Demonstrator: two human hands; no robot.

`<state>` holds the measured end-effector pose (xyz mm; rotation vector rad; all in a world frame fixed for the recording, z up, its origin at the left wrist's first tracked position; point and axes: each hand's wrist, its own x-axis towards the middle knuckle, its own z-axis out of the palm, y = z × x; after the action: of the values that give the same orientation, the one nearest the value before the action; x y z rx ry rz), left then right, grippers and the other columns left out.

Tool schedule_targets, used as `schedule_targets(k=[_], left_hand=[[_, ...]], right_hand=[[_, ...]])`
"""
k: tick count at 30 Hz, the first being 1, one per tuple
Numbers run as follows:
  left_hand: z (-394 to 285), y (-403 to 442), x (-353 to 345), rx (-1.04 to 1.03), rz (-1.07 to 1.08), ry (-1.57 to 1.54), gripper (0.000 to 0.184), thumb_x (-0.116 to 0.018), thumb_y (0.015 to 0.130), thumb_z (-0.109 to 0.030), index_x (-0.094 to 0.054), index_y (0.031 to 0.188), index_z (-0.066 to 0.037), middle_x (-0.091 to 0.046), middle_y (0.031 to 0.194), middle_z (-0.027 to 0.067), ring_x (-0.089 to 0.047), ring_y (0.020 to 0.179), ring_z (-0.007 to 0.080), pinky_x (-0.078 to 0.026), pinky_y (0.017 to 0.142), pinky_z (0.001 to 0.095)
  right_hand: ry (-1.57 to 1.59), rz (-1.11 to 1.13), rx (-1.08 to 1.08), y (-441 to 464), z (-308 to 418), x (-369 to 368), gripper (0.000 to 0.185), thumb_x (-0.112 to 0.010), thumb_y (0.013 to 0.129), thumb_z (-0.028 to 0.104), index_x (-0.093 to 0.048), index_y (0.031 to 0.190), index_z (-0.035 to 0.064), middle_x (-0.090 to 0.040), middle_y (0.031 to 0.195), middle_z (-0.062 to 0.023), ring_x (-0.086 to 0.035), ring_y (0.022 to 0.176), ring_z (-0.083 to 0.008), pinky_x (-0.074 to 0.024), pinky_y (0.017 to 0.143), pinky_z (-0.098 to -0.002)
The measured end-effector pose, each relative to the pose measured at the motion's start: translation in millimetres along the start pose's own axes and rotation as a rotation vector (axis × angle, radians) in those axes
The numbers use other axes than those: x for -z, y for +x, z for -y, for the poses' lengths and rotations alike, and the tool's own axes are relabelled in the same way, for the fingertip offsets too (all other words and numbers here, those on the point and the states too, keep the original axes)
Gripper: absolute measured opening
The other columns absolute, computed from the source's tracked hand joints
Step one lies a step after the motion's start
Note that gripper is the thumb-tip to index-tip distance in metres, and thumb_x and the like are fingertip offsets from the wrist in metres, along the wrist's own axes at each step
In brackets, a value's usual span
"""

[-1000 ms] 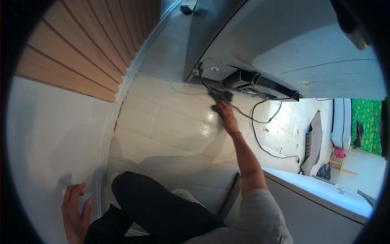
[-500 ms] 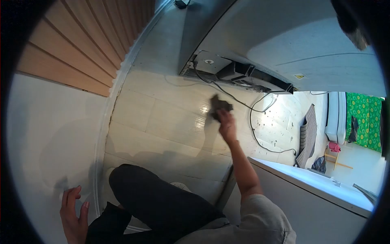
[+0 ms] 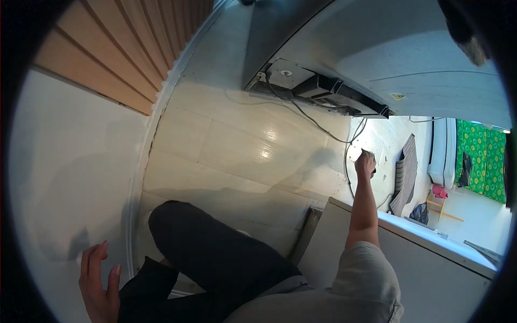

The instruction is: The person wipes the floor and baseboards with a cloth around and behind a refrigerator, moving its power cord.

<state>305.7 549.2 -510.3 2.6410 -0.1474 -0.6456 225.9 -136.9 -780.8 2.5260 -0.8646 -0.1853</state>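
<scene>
My right hand (image 3: 365,162) is stretched far out over the pale floor (image 3: 231,145). Its fingers are closed around a dark cloth (image 3: 373,173), mostly hidden behind the hand and pressed to the lit patch of floor. Just left of it runs a grey power cord (image 3: 318,126), looping out from the underside of a large grey appliance (image 3: 409,54) that looks like a refrigerator. Down at the lower left, my left hand (image 3: 99,282) holds nothing. Its fingers are bent and apart, close to the white wall (image 3: 70,177).
A white cabinet or appliance (image 3: 398,264) stands beside my right arm. Beyond lie a striped mat (image 3: 405,175), a black bag (image 3: 419,213) and a green patterned cloth (image 3: 479,156). Wooden slats (image 3: 124,48) line the upper left. Dark specks of dirt dot the floor near the cord.
My right hand has swept the dark cloth to the right, from the middle of the floor across the cord to the lit patch. The left hand has stayed about the same.
</scene>
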Motion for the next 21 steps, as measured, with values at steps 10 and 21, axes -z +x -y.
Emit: schedule_targets(k=[10, 21], left_hand=[[-14.4, 6.2, 9.8, -0.081, -0.046, 0.006, 0.036, -0.054, 0.078, -0.007, -0.051, 0.113, -0.001, -0.051, 0.103, 0.0167, -0.052, 0.089, 0.0278, -0.042, 0.078, 0.0360], [-2.5, -0.2, 5.7, -0.048, -0.035, 0.044, 0.036, -0.054, 0.077, -0.008, -0.051, 0.112, 0.000, -0.051, 0.102, 0.0164, -0.053, 0.089, 0.0292, -0.042, 0.078, 0.0363]], right_hand=[[0.565, 0.408, 0.506, -82.2, 247.3, 117.9, 0.036, -0.056, 0.073, 0.018, -0.058, 0.109, 0.0185, -0.052, 0.116, -0.0168, -0.053, 0.104, -0.0287, -0.0423, 0.085, -0.0431], [1.035, 0.203, 0.184, -58.9, 173.5, -52.5, 0.032, -0.040, 0.090, 0.019, -0.050, 0.119, 0.0135, -0.047, 0.123, -0.0132, -0.043, 0.113, -0.0304, -0.0340, 0.095, -0.0401]])
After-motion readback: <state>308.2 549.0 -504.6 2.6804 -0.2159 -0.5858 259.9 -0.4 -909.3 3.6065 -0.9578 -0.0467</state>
